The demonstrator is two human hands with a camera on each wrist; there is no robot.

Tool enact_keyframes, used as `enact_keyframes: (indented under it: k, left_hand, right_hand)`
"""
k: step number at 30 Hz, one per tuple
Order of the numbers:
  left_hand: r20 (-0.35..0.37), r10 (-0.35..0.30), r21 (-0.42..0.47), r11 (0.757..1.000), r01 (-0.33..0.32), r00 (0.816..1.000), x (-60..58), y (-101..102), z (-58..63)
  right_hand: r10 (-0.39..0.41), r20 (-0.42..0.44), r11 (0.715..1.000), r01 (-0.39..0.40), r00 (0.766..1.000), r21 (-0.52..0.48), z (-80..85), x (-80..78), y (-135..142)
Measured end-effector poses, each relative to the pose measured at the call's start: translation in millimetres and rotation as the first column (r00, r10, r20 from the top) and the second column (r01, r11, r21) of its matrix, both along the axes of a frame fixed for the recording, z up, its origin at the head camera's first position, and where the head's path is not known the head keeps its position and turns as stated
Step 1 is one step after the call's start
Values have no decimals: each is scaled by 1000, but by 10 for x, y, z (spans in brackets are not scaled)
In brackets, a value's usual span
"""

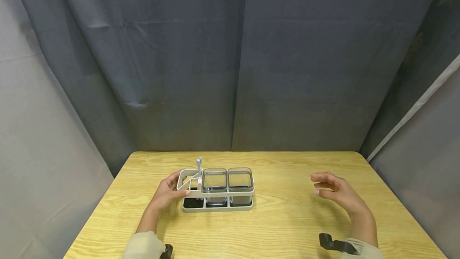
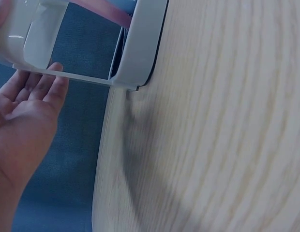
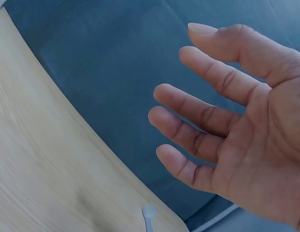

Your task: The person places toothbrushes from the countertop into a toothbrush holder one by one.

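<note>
A low off-white plastic rack (image 1: 219, 210) with open rails and a three-part base stood left of centre in the lower half of the head view, on a pale yellow wood-grain table (image 1: 280, 231). The left hand (image 1: 167, 195) gripped its left end, the thumb laid on the front rail and the fingers passing behind the end. Two clear square-sided cups, a left cup (image 1: 214, 201) and a right cup (image 1: 240, 201), sat side by side in the rack's middle and right sections. In its left section rose a slim pale-blue stem (image 1: 199, 163) with a pink piece (image 1: 199, 183) just below; whether these were one object or two could not be told.

The right hand (image 1: 336, 191), at the lower right of the head view, held nothing and was well apart from the rack, its fingers spread and gently bent. At the bottom of the right wrist view, a small pale-blue object (image 3: 149, 212) was cut off by the frame. Dark grey cloth curtains (image 1: 179, 71) filled the upper part of the head view.
</note>
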State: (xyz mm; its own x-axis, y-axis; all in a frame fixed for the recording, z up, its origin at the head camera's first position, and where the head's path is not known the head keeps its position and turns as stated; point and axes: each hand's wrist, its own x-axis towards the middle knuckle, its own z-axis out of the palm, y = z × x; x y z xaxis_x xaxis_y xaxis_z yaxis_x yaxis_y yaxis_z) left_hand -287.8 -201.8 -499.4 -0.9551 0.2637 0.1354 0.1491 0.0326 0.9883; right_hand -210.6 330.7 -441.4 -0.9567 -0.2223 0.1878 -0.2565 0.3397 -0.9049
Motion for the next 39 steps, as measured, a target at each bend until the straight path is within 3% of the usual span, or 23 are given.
enact_keyframes:
  k: [7,18,24,35,39]
  left_hand:
    - [8,6,-2,1000,-6,1000,7,1,6]
    - [14,4,-1,1000,-4,1000,8,4,11]
    - [9,-7,3,1000,7,1000,1,3,18]
    - [23,8,-6,1000,-8,1000,12,14,40]
    - [27,11,-10,1000,-10,1000,12,14,41]
  right_hand:
    - [32,-42,999,-33,999,-36,-42,48,234]
    - [-27,-8,1000,27,1000,-6,-64,149,474]
    - [-68,56,998,69,996,-9,-157,178,611]
    - [-172,94,985,171,981,20,-317,142,799]
    - [-180,193,980,192,964,-44,-358,109,837]
